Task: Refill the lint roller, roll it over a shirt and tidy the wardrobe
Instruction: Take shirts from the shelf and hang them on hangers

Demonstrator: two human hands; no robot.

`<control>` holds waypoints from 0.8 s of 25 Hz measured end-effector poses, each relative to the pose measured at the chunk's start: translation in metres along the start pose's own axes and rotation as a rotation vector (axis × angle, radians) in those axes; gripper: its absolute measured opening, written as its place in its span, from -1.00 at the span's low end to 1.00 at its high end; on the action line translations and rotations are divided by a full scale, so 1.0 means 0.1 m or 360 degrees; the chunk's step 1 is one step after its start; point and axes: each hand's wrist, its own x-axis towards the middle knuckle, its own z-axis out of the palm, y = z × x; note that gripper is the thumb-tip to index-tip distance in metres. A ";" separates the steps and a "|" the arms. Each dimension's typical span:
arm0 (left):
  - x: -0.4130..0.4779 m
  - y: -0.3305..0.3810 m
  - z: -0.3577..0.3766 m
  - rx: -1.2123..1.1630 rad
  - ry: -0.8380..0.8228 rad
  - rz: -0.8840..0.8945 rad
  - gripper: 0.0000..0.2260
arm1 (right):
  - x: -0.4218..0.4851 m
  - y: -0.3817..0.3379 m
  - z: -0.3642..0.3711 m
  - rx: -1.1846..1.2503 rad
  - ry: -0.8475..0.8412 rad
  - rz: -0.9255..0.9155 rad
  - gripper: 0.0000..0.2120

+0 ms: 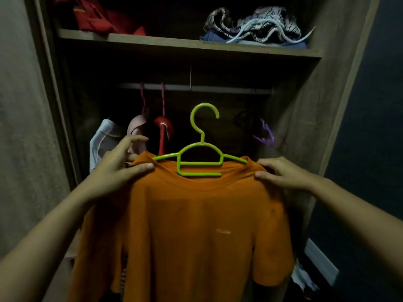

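Head view: both hands' fingers pinching orange shirt (196,225) shoulders, arms outstretched.

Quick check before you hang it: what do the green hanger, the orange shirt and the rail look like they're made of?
Green hanger: looks like moulded plastic, smooth with a slight sheen and uniform colour. Orange shirt: soft matte knit, probably cotton jersey, draping in loose folds. Rail: likely metal, pale and straight, but too dim to be sure.

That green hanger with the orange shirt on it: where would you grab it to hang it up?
Probably the bare neck of the green hanger, just below the hook, pinched from the near side. The hook stands upright and free, while the orange shirt drapes over the arms, where the left hand and right hand hold it.
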 end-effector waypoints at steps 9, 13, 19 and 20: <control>-0.02 0.02 -0.35 0.0117 -0.0088 -0.0195 -0.79 | 0.26 -0.07 0.00 0.1249 -0.0027 0.0567 -0.65; -0.12 0.27 -0.05 0.0411 0.0133 -0.0098 -0.95 | 0.55 -0.40 0.02 0.0269 0.0740 0.0249 -0.66; 0.10 0.48 0.77 0.1000 0.0438 -0.0247 -0.83 | 1.06 -1.15 0.31 0.1657 0.0274 0.0611 -0.85; 0.17 0.49 0.84 0.0984 0.0365 -0.0298 -0.80 | 1.13 -1.14 0.29 0.1738 0.0344 0.0641 -0.85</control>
